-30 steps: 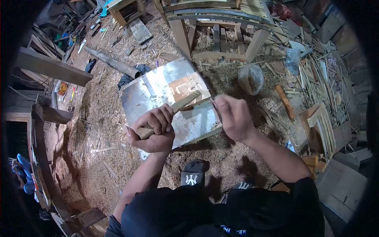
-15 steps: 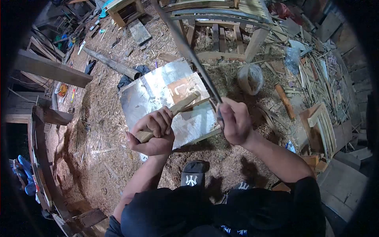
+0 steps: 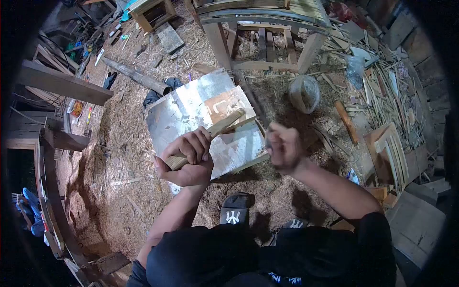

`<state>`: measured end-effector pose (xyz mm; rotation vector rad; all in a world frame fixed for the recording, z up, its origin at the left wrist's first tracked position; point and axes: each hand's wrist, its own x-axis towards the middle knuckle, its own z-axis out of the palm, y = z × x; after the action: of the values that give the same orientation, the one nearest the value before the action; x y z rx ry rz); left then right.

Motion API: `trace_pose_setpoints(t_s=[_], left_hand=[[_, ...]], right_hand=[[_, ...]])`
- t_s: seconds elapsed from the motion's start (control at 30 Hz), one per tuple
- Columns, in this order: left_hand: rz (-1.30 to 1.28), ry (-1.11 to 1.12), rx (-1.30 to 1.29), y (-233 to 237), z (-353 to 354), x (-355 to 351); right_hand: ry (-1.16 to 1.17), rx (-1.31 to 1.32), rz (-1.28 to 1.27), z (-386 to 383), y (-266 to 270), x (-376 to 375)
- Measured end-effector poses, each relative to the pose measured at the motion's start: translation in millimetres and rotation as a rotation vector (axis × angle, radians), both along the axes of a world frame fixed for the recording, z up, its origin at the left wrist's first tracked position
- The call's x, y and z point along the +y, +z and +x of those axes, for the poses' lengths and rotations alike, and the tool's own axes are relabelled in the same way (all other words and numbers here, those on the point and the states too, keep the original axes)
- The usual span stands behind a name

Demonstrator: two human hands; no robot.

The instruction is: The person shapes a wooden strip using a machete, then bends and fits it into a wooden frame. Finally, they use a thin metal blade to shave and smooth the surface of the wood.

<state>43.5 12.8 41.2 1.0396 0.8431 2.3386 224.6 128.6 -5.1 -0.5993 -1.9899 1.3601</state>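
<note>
My left hand is wrapped round a short carved wooden piece, whose far end points up and to the right. Beneath it lies a pale, stained board with a small wooden frame edge at its right side. My right hand is closed and smeared by motion at the board's right edge. From this hand a dark, thin tool, blurred too, runs up and to the left. Its exact shape cannot be made out.
Wood shavings cover the floor. A slatted wooden frame stands at the top, a clear plastic bag right of the board. A log lies upper left, wood strips at the right. My sandalled feet are below.
The dark tool has swung down from its raised, sharp view into a blur beside the board. My right hand has shifted slightly and blurred, while my left hand has hardly moved.
</note>
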Motion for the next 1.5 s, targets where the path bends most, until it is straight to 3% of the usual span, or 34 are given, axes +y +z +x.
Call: trace_pose_setpoints(t_s=[0.03, 0.07, 0.1, 0.13, 0.27, 0.33, 0.43, 0.5, 0.6, 0.7, 0.77, 0.9, 0.93, 1.03, 1.2, 1.37, 1.5], left_hand=[[0.003, -0.002, 0.002, -0.3, 0.8, -0.8], [-0.008, -0.011, -0.024, -0.8, 1.9, -1.8], [-0.019, -0.022, -0.049, 0.6, 2.4, -1.2], [-0.013, -0.027, -0.043, 1.7, 1.9, 2.1], [0.003, -0.014, 0.032, -3.0, 3.7, 1.7], [-0.006, -0.011, 0.013, -3.9, 6.9, -1.8], [-0.022, 0.0, 0.027, 1.1, 6.1, 0.5], [-0.047, 0.006, -0.023, 0.5, 5.1, 1.8], [-0.035, 0.037, -0.021, -1.2, 7.9, 2.2], [-0.027, 0.023, 0.002, 1.1, 10.0, 3.0], [-0.048, 0.057, 0.013, 1.9, 10.0, 3.3], [-0.053, 0.079, 0.033, 4.0, 8.3, 5.7], [-0.046, 0.077, 0.036, 2.7, 7.4, 4.5], [-0.013, -0.007, -0.063, -0.4, 4.6, 4.7], [-0.035, -0.02, 0.038, -3.3, 5.1, -2.6], [-0.04, -0.064, 0.133, 10.9, -0.3, -1.4], [-0.112, -0.099, 0.254, 10.6, -11.1, -3.9]], right_hand=[[-0.002, 0.002, 0.003, 1.0, -21.1, -4.1], [-0.032, -0.228, -0.023, 0.7, -40.5, -6.7], [-0.065, -0.456, -0.051, -3.4, -35.5, -7.6], [-0.04, -0.491, -0.107, -0.7, -30.1, -3.5], [0.036, -0.444, -0.163, 0.6, 11.7, 6.2], [0.036, -0.074, -0.076, 0.4, 34.0, 2.8], [0.052, 0.054, -0.031, 5.3, 4.5, 0.8], [-0.004, -0.486, -0.146, -3.1, -33.5, -3.5], [-0.099, -0.386, -0.093, -0.4, -37.8, 2.2], [0.03, -0.437, -0.165, 3.2, 1.9, 7.9], [0.045, -0.073, -0.092, 1.7, 37.7, 0.8], [0.013, -0.194, -0.099, 2.6, -12.8, -3.7], [0.053, -0.521, -0.168, 0.7, -24.4, 1.1], [-0.095, -0.481, -0.191, 10.6, -26.1, 7.7], [0.011, -0.317, -0.271, 13.9, 16.8, 15.0], [0.056, -0.285, -0.182, 15.7, 8.2, 18.9], [0.082, -0.44, -0.36, 18.1, -33.7, 7.4]])
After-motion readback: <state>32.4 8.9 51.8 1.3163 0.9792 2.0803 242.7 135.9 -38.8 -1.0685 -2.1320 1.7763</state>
